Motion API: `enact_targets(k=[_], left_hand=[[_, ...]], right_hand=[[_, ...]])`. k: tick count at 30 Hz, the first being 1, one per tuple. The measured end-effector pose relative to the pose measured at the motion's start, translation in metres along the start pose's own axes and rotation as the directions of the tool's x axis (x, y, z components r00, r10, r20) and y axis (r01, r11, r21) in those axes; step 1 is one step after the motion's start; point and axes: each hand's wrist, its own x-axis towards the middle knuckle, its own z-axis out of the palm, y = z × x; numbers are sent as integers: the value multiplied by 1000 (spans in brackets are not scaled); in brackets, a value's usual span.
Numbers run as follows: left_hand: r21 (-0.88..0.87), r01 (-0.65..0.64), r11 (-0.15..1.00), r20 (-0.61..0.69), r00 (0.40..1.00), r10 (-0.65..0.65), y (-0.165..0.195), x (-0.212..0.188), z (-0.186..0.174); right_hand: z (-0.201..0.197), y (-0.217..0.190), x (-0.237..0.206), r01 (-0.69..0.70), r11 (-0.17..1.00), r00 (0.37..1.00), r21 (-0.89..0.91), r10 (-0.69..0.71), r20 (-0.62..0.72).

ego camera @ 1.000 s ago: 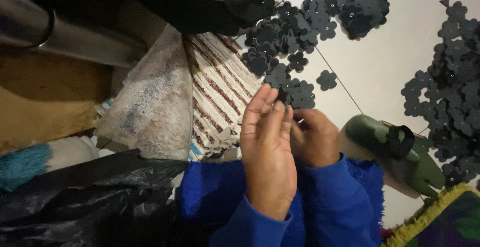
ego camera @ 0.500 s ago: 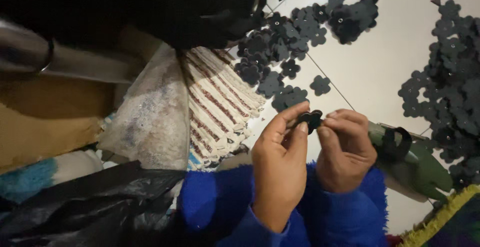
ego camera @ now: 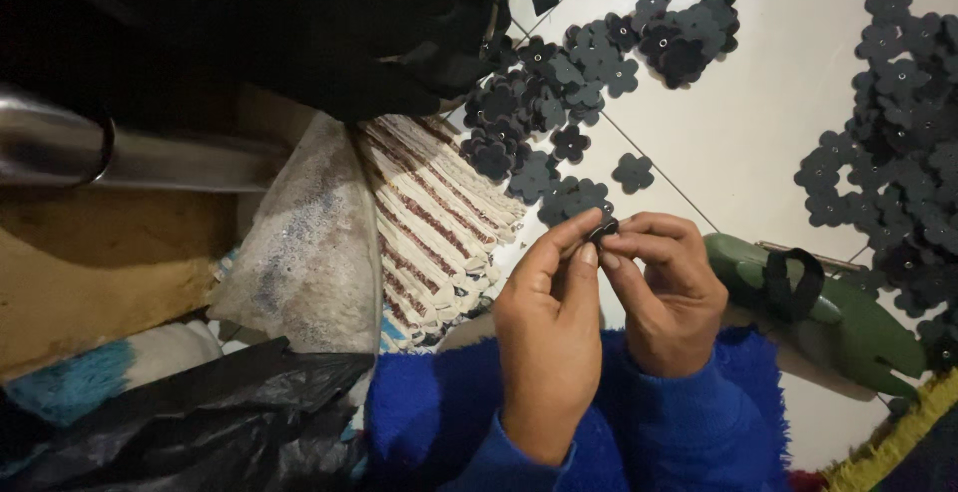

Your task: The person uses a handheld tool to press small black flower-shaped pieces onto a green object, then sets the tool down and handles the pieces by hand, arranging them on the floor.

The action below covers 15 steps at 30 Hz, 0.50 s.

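Glossy tile floor [ego camera: 768, 133]; fuzzy blue sleeves [ego camera: 699, 422].

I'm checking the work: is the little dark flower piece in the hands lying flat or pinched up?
Pinched up. The small dark piece sits between the fingertips of the left hand and right hand, above the white floor.

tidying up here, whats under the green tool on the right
The green tool lies on the white tiled floor, its tip among dark flower cutouts. The right hand covers its near end.
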Motion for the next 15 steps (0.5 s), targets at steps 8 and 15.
enact_targets(k=[8, 15], left_hand=[[41, -24, 999, 5, 1000, 24, 1, 0, 1], [229, -97, 968, 17, 995, 96, 2, -1, -1]], right_hand=[[-4, 6, 1, -96, 993, 995, 68, 94, 27], [-7, 10, 4, -152, 978, 988, 140, 146, 55]])
